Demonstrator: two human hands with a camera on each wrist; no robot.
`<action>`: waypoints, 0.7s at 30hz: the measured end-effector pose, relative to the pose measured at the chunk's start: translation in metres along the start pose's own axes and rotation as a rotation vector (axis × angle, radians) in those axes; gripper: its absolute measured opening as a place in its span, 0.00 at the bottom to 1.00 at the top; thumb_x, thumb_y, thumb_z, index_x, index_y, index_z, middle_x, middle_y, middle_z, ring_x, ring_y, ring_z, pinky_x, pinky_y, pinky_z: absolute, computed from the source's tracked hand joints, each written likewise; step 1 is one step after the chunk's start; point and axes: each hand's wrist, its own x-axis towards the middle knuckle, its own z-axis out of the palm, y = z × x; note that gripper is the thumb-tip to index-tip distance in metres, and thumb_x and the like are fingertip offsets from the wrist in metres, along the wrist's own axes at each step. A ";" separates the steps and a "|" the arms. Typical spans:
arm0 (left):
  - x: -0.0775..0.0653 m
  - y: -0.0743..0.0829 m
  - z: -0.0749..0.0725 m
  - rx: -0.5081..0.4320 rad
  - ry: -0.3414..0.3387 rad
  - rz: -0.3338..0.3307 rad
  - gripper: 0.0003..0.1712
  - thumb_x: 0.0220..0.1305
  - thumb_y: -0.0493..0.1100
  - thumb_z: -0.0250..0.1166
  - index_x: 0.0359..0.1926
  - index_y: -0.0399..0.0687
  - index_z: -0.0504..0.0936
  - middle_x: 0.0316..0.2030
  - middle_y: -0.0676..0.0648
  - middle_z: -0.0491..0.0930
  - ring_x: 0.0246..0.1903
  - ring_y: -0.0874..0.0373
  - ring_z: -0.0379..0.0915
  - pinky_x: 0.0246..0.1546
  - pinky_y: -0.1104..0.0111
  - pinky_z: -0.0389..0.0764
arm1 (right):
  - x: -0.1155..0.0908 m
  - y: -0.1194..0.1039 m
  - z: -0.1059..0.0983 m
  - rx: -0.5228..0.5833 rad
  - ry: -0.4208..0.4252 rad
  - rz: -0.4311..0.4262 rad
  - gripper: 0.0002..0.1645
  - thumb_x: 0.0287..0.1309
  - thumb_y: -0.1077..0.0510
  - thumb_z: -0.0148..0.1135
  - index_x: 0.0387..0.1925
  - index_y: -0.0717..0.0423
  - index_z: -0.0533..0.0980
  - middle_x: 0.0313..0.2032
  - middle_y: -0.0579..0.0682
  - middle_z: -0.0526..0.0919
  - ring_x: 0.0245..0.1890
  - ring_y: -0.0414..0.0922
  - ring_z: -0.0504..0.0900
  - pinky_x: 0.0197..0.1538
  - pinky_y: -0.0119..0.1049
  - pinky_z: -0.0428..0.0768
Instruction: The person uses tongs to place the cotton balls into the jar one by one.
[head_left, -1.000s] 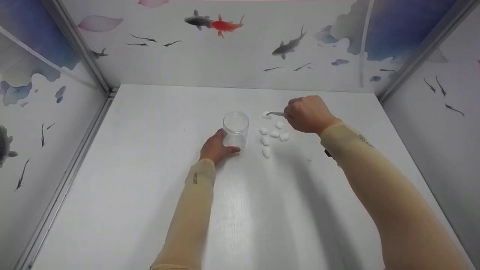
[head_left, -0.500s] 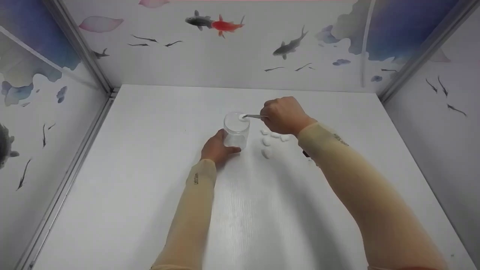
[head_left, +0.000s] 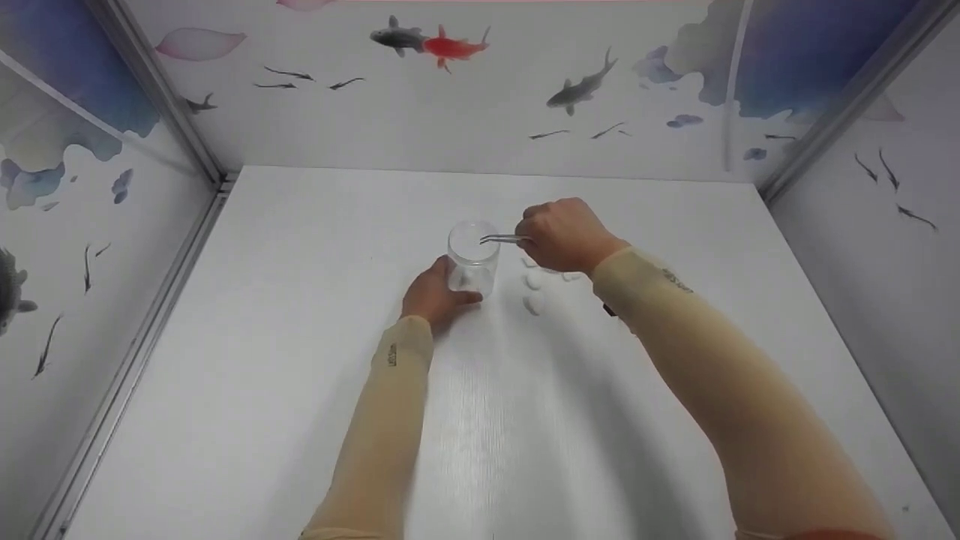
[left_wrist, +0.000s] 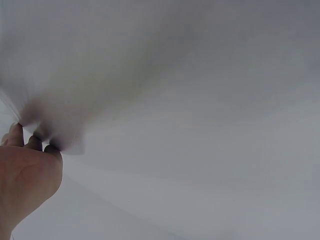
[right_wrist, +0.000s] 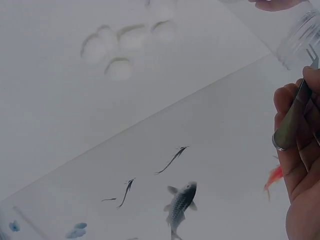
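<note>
A clear plastic jar (head_left: 474, 255) stands upright on the white table, its mouth uncovered. My left hand (head_left: 436, 294) grips it low on the left side, thumb in front; the left wrist view catches the same hand (left_wrist: 30, 172) at its edge. Metal tweezers (head_left: 499, 238) are pinched in my right hand (head_left: 561, 234), their tips over the jar's mouth. Those tips stand apart with nothing visible between them. In the right wrist view the tweezers (right_wrist: 295, 112) point toward the jar (right_wrist: 302, 37). Several white cotton balls (head_left: 532, 304) lie right of the jar, some hidden behind the right hand.
White panels painted with fish (head_left: 574, 94) close off the back and both sides of the table (head_left: 300, 247). Under the right forearm a small dark object (head_left: 609, 309) shows in part.
My right hand has carried a cotton ball leftward in the tweezers from the table to the jar's mouth. The tips have parted and the ball has left them. My left hand stays on the jar.
</note>
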 end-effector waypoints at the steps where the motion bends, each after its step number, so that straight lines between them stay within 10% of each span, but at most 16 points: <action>1: 0.000 0.000 0.000 -0.002 0.001 0.000 0.55 0.52 0.59 0.77 0.75 0.50 0.60 0.66 0.47 0.71 0.67 0.51 0.63 0.70 0.58 0.62 | -0.001 0.001 -0.001 0.003 0.008 -0.007 0.06 0.59 0.63 0.65 0.32 0.55 0.87 0.25 0.48 0.83 0.20 0.46 0.78 0.25 0.42 0.81; 6: -0.001 0.000 0.000 -0.007 0.007 0.000 0.52 0.51 0.58 0.78 0.73 0.50 0.64 0.55 0.49 0.78 0.58 0.52 0.71 0.64 0.58 0.70 | -0.007 0.005 -0.003 0.012 0.042 -0.017 0.05 0.59 0.63 0.66 0.31 0.56 0.86 0.25 0.49 0.83 0.21 0.47 0.79 0.25 0.44 0.82; 21: 0.006 -0.005 0.002 -0.004 0.002 0.019 0.58 0.47 0.59 0.80 0.75 0.50 0.61 0.65 0.45 0.73 0.66 0.49 0.66 0.68 0.56 0.64 | -0.057 0.034 -0.008 -0.020 -0.005 0.129 0.02 0.59 0.62 0.68 0.33 0.55 0.86 0.27 0.48 0.83 0.24 0.48 0.82 0.27 0.47 0.82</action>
